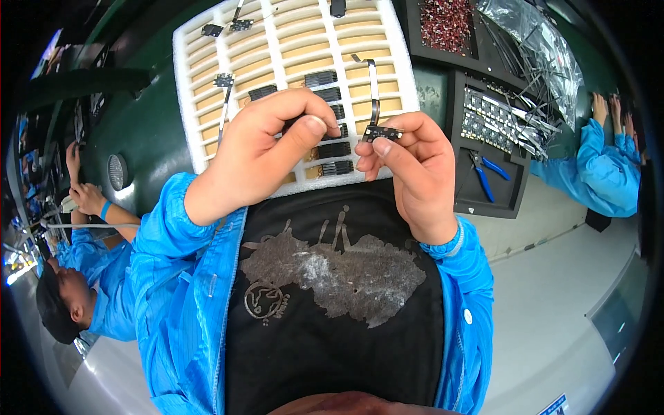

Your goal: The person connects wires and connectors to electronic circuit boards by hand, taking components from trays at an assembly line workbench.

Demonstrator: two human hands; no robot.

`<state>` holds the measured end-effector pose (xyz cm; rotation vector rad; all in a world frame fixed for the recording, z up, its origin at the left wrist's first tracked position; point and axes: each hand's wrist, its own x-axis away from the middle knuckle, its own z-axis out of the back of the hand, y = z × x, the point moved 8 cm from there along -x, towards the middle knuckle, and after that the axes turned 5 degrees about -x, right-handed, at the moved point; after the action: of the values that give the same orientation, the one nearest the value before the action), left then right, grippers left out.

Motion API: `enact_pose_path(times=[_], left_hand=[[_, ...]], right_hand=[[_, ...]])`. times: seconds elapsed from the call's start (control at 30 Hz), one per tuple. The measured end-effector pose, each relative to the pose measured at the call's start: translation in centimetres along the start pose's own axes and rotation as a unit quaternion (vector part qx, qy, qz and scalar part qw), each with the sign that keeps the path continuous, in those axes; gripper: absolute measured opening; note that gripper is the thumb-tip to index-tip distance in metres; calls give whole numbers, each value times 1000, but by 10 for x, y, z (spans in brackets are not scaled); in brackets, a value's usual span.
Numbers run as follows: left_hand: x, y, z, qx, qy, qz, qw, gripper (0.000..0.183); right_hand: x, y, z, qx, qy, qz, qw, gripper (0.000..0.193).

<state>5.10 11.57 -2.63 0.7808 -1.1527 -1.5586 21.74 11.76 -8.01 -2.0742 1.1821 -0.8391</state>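
Observation:
Pinched between the thumb and fingers of my right hand (420, 162) is a small black circuit board (382, 133). A flat ribbon cable (374, 90) rises from that board and bends over at its top. My left hand (266, 142) is beside it, over the tray, its thumb and index finger curled toward each other. Whatever its fingers hold, if anything, is hidden. Beneath both hands lies a white foam tray (181, 90) with rows of slots. Several black parts (320, 78) sit in its middle slots, and a small board with a cable (223, 81) lies across the left side.
To the right, a black tray (508, 200) holds blue-handled cutters (484, 176) and rows of small boards (487, 117). Beyond are a box of small red parts (446, 26) and a clear plastic bag (539, 41). Co-workers in blue sit at left (114, 304) and right (595, 169).

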Motion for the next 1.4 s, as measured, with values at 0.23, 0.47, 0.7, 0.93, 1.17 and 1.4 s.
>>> enact_pose_path(times=[0.23,0.47,0.7,0.93,1.17,1.4], left_hand=[[0,-8,-11,74,-20,53,996,15],[4,-17,-11,67,2,96,993,7],[3,0,-4,-49,32,40,997,8],[6,3,-2,-73,47,6,996,9],[7,-1,-3,-70,30,-4,997,7],[7,10,1,-133,47,-62,988,8]], right_hand=[[2,2,-3,19,-1,-12,1000,17],[4,5,-8,39,-12,-22,999,17],[4,3,-10,53,-18,-2,998,17],[4,2,-11,57,-21,17,998,17],[3,2,-11,54,-29,25,998,17],[4,4,-14,67,-30,9,997,17]])
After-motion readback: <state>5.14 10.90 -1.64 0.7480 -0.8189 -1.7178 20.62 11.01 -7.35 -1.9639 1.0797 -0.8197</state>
